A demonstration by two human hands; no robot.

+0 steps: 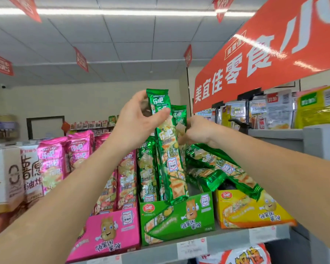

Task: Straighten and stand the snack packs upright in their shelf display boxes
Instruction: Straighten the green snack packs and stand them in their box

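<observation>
Two packs were held: the left hand [139, 119] pinched the front green pack [169, 162] near its top, long axis nearly upright, foot at the green display box [179, 220]; the right hand [196, 130] gripped the rear green pack [179, 113].

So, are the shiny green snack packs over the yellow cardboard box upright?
Tipped: the shiny green snack packs lie slanted across the yellow cardboard box.

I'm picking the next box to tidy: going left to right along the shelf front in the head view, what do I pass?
White-and-brown printed carton → pink cardboard display box → green cardboard display box → yellow cardboard display box.
</observation>
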